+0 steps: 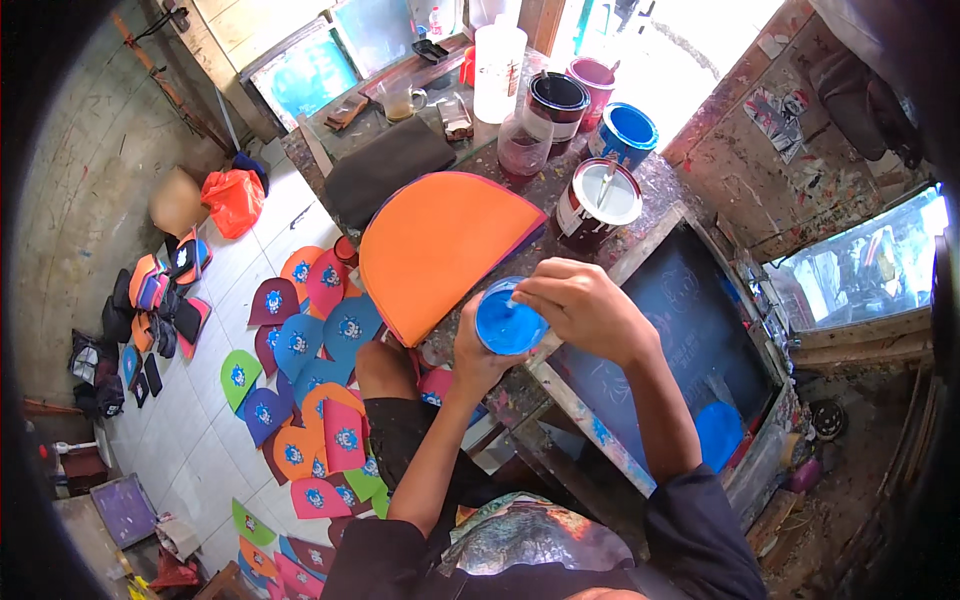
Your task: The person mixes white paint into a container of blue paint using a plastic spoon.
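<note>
My left hand [474, 352] is wrapped round a cup [537, 346] holding bright blue paint [508, 332]. Over its opening, my right hand [590, 308] pinches a thin pale stirring stick [512, 303], whose lower end dips into the paint. Just beyond the cup lies a stack of half-round fabric pieces [440, 250], orange on top, on the paint-stained table. To the right of my right hand rests a wooden-framed printing screen [640, 370] with a dark mesh, and blue paint [718, 435] shows at its near end.
Paint cans stand at the back: white [612, 195], blue [630, 130], dark [558, 100] and pink [597, 80]. Beside them are a clear jar [523, 150] and a white container [498, 75]. A dark cloth [388, 170] lies left. Several printed fabric pieces [298, 342] cover the tiled floor.
</note>
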### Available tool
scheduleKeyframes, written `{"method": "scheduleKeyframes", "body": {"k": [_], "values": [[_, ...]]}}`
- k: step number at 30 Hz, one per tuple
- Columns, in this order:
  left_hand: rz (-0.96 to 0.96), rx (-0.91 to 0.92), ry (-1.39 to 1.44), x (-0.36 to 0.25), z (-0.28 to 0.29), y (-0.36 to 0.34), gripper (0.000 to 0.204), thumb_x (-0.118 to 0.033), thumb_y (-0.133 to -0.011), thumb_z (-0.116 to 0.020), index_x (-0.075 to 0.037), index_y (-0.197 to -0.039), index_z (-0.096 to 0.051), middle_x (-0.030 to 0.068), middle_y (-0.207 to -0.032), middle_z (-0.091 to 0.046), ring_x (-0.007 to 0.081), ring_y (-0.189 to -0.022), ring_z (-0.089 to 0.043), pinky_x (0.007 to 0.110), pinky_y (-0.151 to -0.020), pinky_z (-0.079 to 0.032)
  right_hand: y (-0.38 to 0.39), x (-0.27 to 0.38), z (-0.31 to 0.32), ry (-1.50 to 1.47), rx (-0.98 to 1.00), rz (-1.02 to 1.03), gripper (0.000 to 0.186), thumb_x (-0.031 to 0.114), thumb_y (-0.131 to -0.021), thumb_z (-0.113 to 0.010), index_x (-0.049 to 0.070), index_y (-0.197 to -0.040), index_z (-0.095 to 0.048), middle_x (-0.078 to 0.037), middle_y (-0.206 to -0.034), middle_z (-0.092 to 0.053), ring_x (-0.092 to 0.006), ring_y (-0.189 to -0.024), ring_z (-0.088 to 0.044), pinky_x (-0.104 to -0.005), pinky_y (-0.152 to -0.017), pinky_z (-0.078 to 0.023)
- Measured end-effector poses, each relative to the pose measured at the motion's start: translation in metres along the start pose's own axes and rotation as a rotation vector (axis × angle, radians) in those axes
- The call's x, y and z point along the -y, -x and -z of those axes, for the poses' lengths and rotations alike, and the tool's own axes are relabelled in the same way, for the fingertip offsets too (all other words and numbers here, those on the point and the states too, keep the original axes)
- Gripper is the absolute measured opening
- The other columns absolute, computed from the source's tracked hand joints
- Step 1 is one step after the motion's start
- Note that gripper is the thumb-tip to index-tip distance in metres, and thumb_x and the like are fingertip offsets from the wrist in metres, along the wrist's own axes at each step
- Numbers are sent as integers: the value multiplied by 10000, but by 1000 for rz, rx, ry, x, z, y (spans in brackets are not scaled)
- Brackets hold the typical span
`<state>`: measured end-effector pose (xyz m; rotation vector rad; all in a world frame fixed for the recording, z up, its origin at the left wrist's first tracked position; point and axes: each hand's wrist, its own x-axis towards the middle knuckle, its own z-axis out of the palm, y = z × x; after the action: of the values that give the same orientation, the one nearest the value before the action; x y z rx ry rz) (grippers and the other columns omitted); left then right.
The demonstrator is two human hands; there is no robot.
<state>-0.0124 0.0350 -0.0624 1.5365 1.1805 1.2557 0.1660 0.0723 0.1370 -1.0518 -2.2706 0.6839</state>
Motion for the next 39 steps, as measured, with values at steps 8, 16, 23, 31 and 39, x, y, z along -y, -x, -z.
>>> {"method": "scheduleKeyframes", "body": {"k": [8, 16, 23, 31, 39], "values": [[-6, 0, -16, 2, -2, 0, 1059, -305, -603, -1035, -19, -1465, -489, 169, -1386, -613, 320, -1265, -632, 438, -1076, -511, 3, 0, -2, 58, 57, 17, 163, 103, -951, -692, -13, -1038, -765, -149, -889, -687, -328, -839, -695, -434, -766, -577], [-2, -14, 25, -7, -1, -2, 1065, -240, -583, -1040, -16, -1463, -484, 157, -1369, -629, 301, -1244, -648, 423, -1067, -526, 5, 2, -3, 2, 51, -40, 169, 99, -955, -690, -13, -1057, -765, -148, -904, -686, -324, -837, -691, -425, -763, -578], [58, -1, 38, -7, 0, -2, 1060, -233, -587, -1041, -13, -1462, -485, 150, -1380, -629, 284, -1254, -646, 415, -1068, -531, 10, -2, -8, -59, -31, -43, 138, 93, -959, -703, -17, -1019, -762, -146, -846, -660, -322, -787, -688, -421, -748, -577], [-58, -33, -51, -6, -1, -1, 1077, -279, -592, -1052, -8, -1460, -474, 158, -1333, -667, 300, -1201, -676, 419, -1041, -547, 18, 3, -11, -49, -277, -119, 134, 112, -963, -729, -19, -975, -750, -146, -825, -661, -319, -758, -703, -422, -693, -579], [-69, -8, 16, -3, -4, -2, 1009, -216, -651, -1033, -7, -1455, -462, 171, -1321, -670, 293, -1186, -683, 413, -1027, -553, 20, 3, -10, 23, -276, -112, 85, 65, -949, -741, -18, -963, -752, -140, -800, -644, -295, -696, -663, -406, -634, -538]]}}
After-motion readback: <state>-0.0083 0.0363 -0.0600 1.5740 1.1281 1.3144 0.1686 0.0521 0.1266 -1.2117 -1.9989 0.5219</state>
